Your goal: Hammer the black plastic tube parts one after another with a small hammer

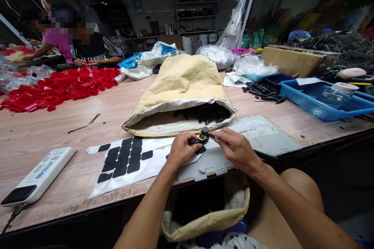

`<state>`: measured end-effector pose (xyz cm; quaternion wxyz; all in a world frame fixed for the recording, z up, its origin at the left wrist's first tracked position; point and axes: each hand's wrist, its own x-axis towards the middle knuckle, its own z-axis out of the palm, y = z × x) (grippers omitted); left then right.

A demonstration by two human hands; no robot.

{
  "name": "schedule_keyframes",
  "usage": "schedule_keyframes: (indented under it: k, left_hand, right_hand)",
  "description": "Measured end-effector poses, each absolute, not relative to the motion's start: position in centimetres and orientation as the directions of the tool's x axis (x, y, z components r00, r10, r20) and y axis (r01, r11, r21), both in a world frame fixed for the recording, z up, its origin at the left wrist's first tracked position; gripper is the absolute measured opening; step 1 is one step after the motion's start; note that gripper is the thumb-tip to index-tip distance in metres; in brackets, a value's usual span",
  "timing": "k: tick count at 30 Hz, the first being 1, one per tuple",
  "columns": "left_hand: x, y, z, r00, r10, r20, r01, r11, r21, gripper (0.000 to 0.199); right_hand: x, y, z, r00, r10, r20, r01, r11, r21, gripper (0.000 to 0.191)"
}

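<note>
Between my two hands, above the grey board (271,140), is a small black part (205,132) with a round top and a yellow ring. My left hand (184,148) grips it from the left with thumb and fingertips. My right hand (235,148) is closed in a pinch at its right side; what sits between those fingertips is too small to make out. A black square pad (201,150) lies just under the part. To the left, a white sheet (96,186) carries rows of black square stickers (126,155). Behind my hands, a tan sack (187,81) opens toward me with black parts (209,113) inside.
A second sack (210,223) gapes open below the table edge. At left are a white power bank (39,175) and a heap of red pieces (64,85). A blue tray (324,105) and black pieces (263,91) are at right. Two people sit at the far left.
</note>
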<state>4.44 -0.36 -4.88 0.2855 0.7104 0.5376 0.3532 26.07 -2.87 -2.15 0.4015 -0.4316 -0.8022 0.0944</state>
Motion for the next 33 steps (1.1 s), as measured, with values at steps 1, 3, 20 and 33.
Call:
schedule_keyframes:
  k: [1,3,20,33]
  left_hand:
    - [4.4,-0.4,-4.8,0.179,0.964,0.199,0.556,-0.266,0.787,0.013]
    - [4.4,-0.5,-4.5,0.193,0.959,0.208,0.546,-0.281,0.789,0.012]
    - [4.5,-0.5,-4.5,0.164,0.969,0.187,0.581,-0.248,0.775,0.011]
    - [4.2,-0.5,-4.8,0.183,0.972,0.147,0.558,-0.226,0.799,0.019]
  right_hand:
    - [25.9,-3.0,-2.1,-0.296,0.756,0.583,0.603,0.622,-0.500,0.030]
    - [25.6,-3.1,-2.1,-0.282,0.723,0.630,0.585,0.650,-0.485,0.033]
    - [27.6,-2.5,-2.8,-0.334,0.755,0.565,0.734,0.584,-0.347,0.031]
    - [33.2,0.7,-5.8,-0.351,0.771,0.532,0.819,0.528,-0.224,0.024]
